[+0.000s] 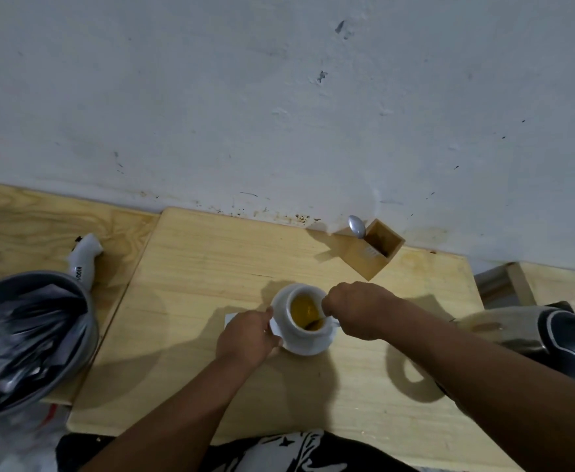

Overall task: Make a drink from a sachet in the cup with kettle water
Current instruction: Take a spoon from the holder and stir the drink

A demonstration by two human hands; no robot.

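Both bare forearms reach forward, converging. Left hand (246,337) curled, fingers pinching (thumb hidden). Right hand (359,310) fisted, knuckles up, wrist bent downward.

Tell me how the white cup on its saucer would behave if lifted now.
The cup looks like glazed ceramic, so probably rigid, smooth and breakable. It holds amber liquid near the rim, so it is likely heavy for its size and could slop if tilted. It stands loose on the saucer, with a spoon inside, so it might slide.

cup (304,310) set on saucer (308,347), mid surface (211,267) | holder (378,248) placed behind-right | kettle (551,338) right | bin (30,338) left
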